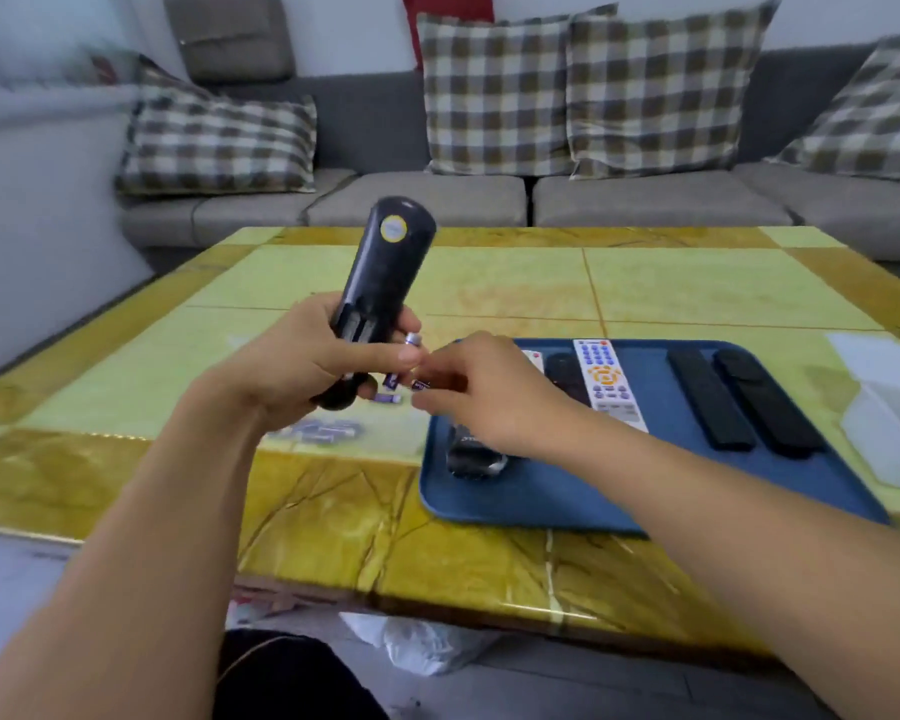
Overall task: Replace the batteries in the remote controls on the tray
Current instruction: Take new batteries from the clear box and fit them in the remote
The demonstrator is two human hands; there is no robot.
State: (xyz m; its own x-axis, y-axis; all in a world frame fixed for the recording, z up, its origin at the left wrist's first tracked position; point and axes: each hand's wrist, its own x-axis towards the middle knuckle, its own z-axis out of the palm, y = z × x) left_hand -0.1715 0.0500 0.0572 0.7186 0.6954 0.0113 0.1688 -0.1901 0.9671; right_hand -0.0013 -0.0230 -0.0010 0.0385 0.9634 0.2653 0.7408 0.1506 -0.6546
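1. Behind the table (515,283) runs a grey sofa (437,200) with checked cushions (494,96) propped along its back; the table top is glossy, in yellow-green and amber tiles.
2. Left hand (302,366) is clenched around the lower half of a black remote (385,267), held upright above the table's middle with its back facing the camera. A round yellow sticker (394,229) sits near its top end, and the battery slot low on its back is open, showing ribbed grooves.
3. Right hand (489,392) is close beside the left, its fingers (427,402) curled inward near a purple battery (412,339) that stands at the left thumb tip. Blur hides whether these fingers actually pinch anything, so I cannot tell their grip.
4. More purple batteries (388,400) lie loose on the table just below the held remote, and a clear pack of them (323,431) lies a little nearer the front edge.
5. A blue tray (567,496) sits toward the table's front right. On it lie a white remote (611,381) with blue and orange buttons, a dark remote partly hidden under the right wrist, and two slim black remotes (739,402) side by side toward the tray's right edge.
6. A white box (884,407) stands at the table's right edge, just beyond the tray.
7. The left half of the table and the strip along its far edge are bare; the front left corner is open too.
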